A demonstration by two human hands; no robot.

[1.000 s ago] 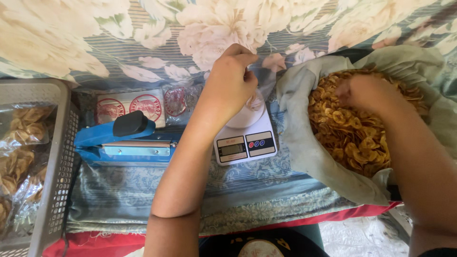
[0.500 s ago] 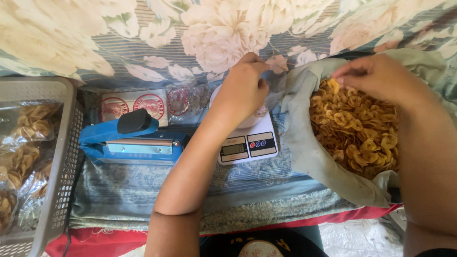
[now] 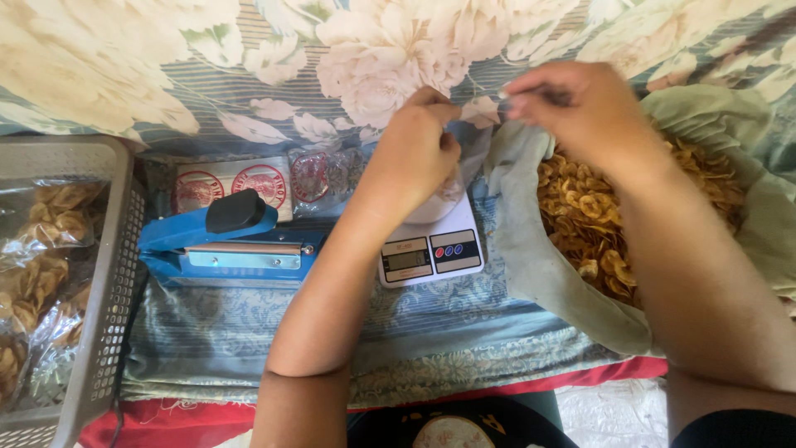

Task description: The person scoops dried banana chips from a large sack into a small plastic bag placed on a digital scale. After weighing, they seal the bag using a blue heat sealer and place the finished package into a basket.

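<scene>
1. Change from the earlier frames: the right hand (image 3: 580, 112) has come up out of the chips and now sits above the sack's near-left rim, close to the left hand (image 3: 410, 158); the left hand has hardly shifted over the scale.
2. Left hand: fingers curled and pressed together, pinching the mouth of a clear plastic bag (image 3: 458, 162) that hangs down onto the scale's platform. Only part of the bag shows past the knuckles.
3. Right hand: thumb and fingertips pinched together at the level of the bag's mouth. Whether they hold a chip or the bag's edge cannot be told, as the spot is blurred.
4. Digital kitchen scale (image 3: 431, 249): white, lying flat on the patterned cloth (image 3: 249, 332), its display and coloured buttons facing the person; the bag rests on its far end.
5. Cloth sack (image 3: 531, 265): pale green, mouth rolled open, just right of the scale and touching its edge, filled with golden fried chips (image 3: 597, 224).
6. Blue heat sealer (image 3: 224, 245): left of the scale, with a black knob on its lever arm.
7. Round-printed labels (image 3: 236, 187): lying flat behind the sealer.
8. Grey plastic basket (image 3: 116, 274): at the far left, holding clear packets of chips (image 3: 41, 257).
</scene>
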